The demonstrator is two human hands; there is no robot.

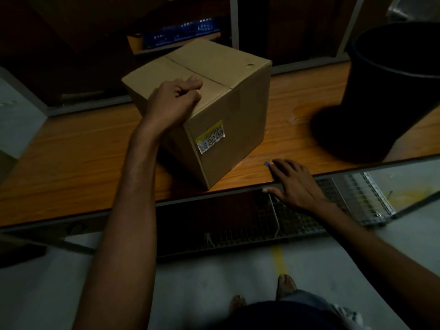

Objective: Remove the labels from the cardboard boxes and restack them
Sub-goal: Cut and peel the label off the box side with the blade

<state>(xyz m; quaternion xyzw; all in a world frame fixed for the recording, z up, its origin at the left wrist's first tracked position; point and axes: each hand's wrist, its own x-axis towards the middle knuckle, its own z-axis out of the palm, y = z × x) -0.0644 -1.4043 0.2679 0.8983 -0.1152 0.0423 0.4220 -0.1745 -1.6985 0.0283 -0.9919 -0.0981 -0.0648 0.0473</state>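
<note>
1 head camera looks steeply down, close over table (pixel 71 163).

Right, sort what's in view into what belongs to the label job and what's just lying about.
Job: cardboard box; its label; left hand on its top; right hand by a small blue object.
Lying about: black bin (maybe for scraps); blue crate; wire rack.

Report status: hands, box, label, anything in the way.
Left hand curled, resting on box top. Right hand open at table edge, fingertips by small blue item. Label still on. Bin apart, right.
</note>
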